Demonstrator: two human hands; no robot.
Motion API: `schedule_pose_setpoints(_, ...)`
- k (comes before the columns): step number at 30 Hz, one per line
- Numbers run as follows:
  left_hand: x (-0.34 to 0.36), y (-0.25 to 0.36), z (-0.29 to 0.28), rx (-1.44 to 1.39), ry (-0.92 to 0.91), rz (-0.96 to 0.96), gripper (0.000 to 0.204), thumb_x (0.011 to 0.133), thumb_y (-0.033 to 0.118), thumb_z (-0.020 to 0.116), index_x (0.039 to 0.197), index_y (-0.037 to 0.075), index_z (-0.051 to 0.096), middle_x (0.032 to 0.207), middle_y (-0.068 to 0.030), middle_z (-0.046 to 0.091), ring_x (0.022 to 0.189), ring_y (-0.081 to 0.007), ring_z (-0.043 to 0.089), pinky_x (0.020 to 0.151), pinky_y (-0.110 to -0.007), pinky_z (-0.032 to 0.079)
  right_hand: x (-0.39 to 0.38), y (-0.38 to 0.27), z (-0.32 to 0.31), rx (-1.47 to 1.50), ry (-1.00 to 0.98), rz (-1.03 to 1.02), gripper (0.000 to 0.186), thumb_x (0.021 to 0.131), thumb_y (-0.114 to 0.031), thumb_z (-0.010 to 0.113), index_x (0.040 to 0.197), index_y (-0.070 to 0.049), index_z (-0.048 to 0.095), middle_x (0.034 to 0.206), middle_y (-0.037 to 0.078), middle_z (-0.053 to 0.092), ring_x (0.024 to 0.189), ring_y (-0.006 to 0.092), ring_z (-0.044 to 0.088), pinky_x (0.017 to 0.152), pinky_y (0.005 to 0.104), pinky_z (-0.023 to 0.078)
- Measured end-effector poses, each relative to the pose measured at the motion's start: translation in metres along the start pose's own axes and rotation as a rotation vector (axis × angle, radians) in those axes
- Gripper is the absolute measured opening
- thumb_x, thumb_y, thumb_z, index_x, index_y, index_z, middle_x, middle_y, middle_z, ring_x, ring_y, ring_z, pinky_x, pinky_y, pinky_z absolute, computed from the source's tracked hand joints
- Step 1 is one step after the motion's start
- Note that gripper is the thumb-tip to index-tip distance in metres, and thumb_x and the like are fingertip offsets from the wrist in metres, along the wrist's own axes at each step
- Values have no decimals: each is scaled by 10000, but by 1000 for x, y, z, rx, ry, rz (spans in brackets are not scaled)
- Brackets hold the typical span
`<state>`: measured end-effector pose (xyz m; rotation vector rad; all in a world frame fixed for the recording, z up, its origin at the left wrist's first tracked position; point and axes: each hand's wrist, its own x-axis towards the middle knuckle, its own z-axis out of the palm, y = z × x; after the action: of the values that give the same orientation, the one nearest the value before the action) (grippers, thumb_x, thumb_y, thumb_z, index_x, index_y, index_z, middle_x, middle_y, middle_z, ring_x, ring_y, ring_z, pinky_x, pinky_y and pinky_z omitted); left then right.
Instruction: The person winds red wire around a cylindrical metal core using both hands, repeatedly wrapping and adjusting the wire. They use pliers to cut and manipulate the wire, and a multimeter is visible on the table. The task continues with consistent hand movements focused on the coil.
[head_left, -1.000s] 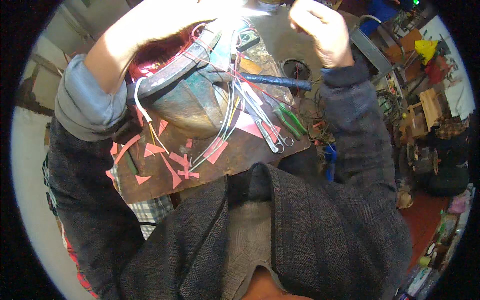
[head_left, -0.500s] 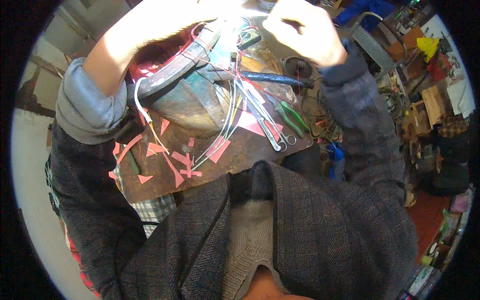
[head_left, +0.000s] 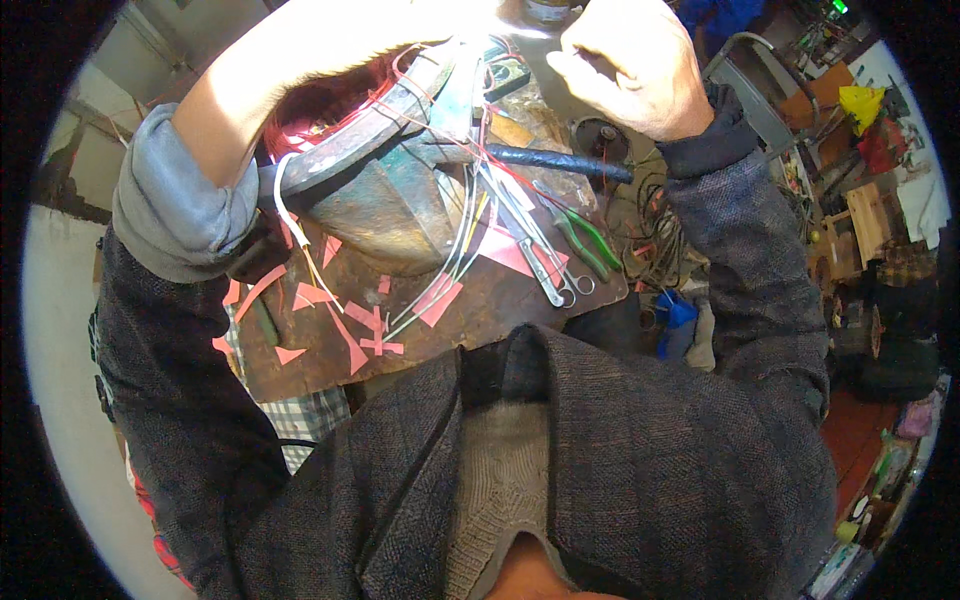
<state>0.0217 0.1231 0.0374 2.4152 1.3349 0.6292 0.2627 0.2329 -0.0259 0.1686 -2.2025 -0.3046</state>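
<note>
At the top edge, my left hand (head_left: 415, 22) reaches over a metal motor housing (head_left: 385, 205); glare and the picture's edge hide its fingers. Red wire windings (head_left: 318, 118) show inside the housing's curved rim, under my left forearm. My right hand (head_left: 645, 75) is raised right of the housing, fingers curled in; what they hold, if anything, I cannot make out. Thin red wires and white sleeved leads (head_left: 462, 235) run from the housing onto the worn brown board. Beside them lie scissors (head_left: 545, 262) and green-handled pliers (head_left: 588, 240).
Pink paper scraps (head_left: 437, 302) are scattered over the brown board (head_left: 300, 375). A dark wrapped rod (head_left: 560, 160) sticks out to the right of the housing. Coiled cable (head_left: 660, 240) and a blue item (head_left: 677, 318) lie beyond the board, near a grey metal frame (head_left: 750, 85).
My right hand and forearm have shifted to the right, away from the housing. My left hand stays over the housing, nearly in place.
</note>
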Motion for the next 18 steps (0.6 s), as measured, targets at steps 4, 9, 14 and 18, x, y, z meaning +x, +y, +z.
schedule_pose_setpoints(4, 3, -2, 2, 85, 28, 14, 231, 960, 232, 683, 1071, 34, 729, 872, -101, 698, 780, -176, 645, 734, -341, 532, 16, 5, 13, -16, 92, -59, 204, 767, -255, 803, 801, -111, 663, 739, 53, 580, 678, 291, 554, 654, 409, 411)
schedule_pose_setpoints(9, -3, -5, 8, 138, 98, 36, 228, 957, 242, 692, 1041, 33, 725, 854, -96, 690, 776, -166, 633, 726, -329, 522, 17, -1, 1, -136, -49, -62, 189, 766, -241, 786, 789, -116, 646, 713, 57, 552, 656, 284, 535, 642, 417, 401)
schedule_pose_setpoints(14, 1, -4, 5, 133, 25, -109, 213, 950, 243, 698, 1020, 44, 729, 856, -85, 698, 780, -166, 641, 730, -319, 521, 6, 5, -1, -27, 36, 19, 200, 768, -259, 806, 822, -111, 682, 741, 61, 602, 689, 268, 574, 662, 411, 421)
schedule_pose_setpoints(18, 1, -2, 8, 121, 117, 29, 193, 951, 227, 691, 1011, 48, 731, 835, -79, 692, 752, -161, 627, 701, -321, 511, 17, 11, 21, -103, 126, -77, 214, 780, -287, 797, 812, -109, 683, 730, 61, 575, 686, 274, 554, 652, 420, 408)
